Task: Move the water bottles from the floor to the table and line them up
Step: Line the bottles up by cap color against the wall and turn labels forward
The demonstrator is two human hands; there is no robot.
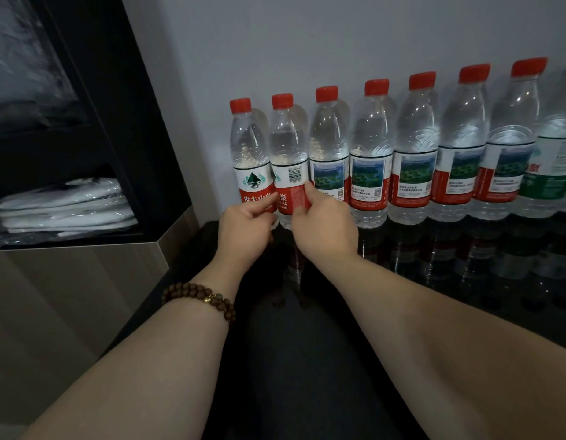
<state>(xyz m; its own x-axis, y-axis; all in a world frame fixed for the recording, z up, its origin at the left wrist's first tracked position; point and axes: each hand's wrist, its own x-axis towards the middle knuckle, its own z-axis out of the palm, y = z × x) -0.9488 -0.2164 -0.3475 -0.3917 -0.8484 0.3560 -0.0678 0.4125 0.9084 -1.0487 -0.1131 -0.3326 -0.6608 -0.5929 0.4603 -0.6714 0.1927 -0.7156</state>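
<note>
Forearms (434,344) stretch over the table (307,360), both hands on the second bottle (289,166) from the L end.
Second bottle stands upright on the table in the row along the wall (307,33), touching the first bottle (249,160) on its L and the third bottle (327,154) on its R. R hand (324,228) pinches its red label w/ thumb and finger. L hand (245,230), bead bracelet (200,298) at the wrist, grips the other side, fingers curled across the first bottle's label. Looks like a squaring-up step: twist or nudge low on the label, w/o tipping the neighbours. Room: wall right behind, so no give backward. Table's L edge lies just past the first bottle w/ a black shelf unit (126,122) beside it. Open tabletop toward the camera. Row runs R to a green-label bottle (558,160).
</note>
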